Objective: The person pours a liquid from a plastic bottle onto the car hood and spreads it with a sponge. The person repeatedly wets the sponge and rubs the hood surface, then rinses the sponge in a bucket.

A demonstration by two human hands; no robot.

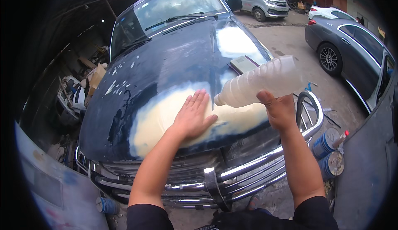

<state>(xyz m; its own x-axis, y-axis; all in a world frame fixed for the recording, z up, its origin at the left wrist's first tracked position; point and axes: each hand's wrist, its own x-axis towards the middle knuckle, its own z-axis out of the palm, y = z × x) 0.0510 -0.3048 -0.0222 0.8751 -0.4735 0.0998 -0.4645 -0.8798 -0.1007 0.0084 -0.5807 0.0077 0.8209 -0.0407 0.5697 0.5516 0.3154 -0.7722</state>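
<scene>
My left hand (194, 115) lies palm down, fingers extended, on a cream-coloured filler patch (152, 118) at the front of a dark blue car hood (183, 55). In my right hand (279, 108) is a translucent ribbed plastic bottle (261, 80), tilted with its neck down to the left, above the patch and close to my left hand. Whether liquid is leaving the neck cannot be told. Behind the bottle, a flat grey sanding block or pad (244, 64) rests on the hood near a whitish sanded area (238, 41).
A chrome bull bar (248, 167) crosses before the hood, close to my body. Blue cans (326, 144) stand at the lower right, another blue can (106, 205) at the lower left. Grey panels flank both sides. A grey car (351, 49) and a silver van (264, 1) are parked beyond.
</scene>
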